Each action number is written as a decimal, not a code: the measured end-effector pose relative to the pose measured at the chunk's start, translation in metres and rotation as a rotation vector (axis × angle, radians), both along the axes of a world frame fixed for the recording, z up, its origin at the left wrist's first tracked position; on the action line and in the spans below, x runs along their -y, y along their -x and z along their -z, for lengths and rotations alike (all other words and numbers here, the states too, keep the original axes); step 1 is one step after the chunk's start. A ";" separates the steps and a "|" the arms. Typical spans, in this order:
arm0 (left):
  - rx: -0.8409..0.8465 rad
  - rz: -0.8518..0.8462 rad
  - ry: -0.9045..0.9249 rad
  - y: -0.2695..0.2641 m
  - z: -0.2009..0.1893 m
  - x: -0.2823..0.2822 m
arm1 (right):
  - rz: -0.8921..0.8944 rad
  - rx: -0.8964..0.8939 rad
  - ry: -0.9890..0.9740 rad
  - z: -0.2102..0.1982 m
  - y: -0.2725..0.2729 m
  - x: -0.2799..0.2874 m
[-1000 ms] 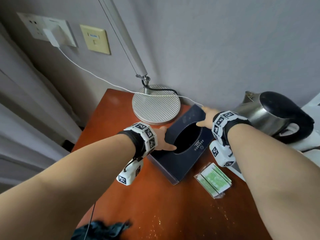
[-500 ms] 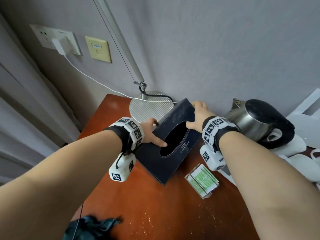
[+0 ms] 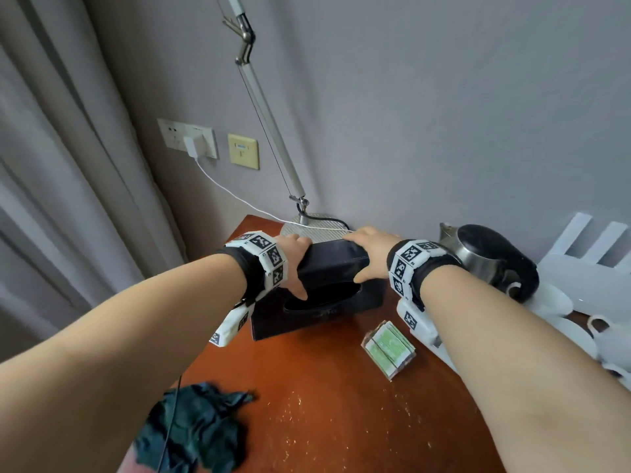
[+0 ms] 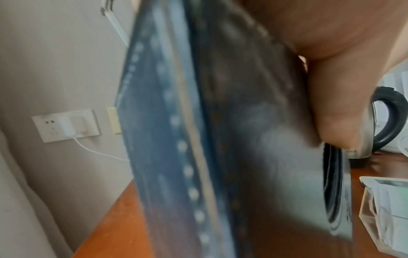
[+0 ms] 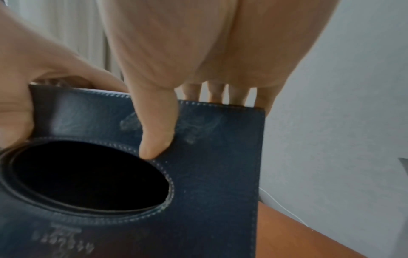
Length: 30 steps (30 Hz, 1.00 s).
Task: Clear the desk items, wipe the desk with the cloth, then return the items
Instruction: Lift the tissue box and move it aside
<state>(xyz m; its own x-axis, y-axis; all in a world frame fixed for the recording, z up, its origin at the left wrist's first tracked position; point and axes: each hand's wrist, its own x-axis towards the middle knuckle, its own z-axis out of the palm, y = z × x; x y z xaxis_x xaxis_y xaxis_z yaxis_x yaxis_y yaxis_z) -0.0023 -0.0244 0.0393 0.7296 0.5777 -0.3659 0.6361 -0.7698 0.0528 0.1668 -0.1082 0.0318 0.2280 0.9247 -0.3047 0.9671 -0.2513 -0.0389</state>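
A dark navy leather tissue box (image 3: 327,268) with an oval opening is tipped up at the back of the red-brown desk (image 3: 324,411), opening facing me. My left hand (image 3: 296,268) grips its left end, thumb on the face beside the opening. My right hand (image 3: 362,257) grips its right end, fingers curled over the top edge. The right wrist view shows the box (image 5: 209,174) close up, with that thumb by the opening's rim. The left wrist view is filled by the box's stitched edge (image 4: 187,139). A crumpled dark teal cloth (image 3: 194,431) lies at the desk's near left corner.
A clear holder of green packets (image 3: 389,346) lies right of the box. A steel kettle (image 3: 488,257) and white cups (image 3: 580,339) stand at the right. The lamp's round base (image 3: 307,228) and a white cable sit behind the box. Curtains hang at the left.
The box lay flat on the desk a second ago. Both hands have tipped it up and turned it square to me. My head view has pulled back and up.
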 end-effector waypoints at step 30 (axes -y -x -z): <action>0.307 -0.114 0.028 0.086 0.084 -0.200 | 0.482 -0.134 -0.183 0.077 0.115 -0.120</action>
<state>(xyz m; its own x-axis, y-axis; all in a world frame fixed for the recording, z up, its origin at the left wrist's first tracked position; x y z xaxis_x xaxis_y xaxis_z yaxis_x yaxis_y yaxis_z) -0.0883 0.1755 -0.0445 0.7393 0.6550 -0.1563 0.6695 -0.6897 0.2758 0.0516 0.0114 -0.0454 0.6106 0.7652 -0.2042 0.7268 -0.6438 -0.2392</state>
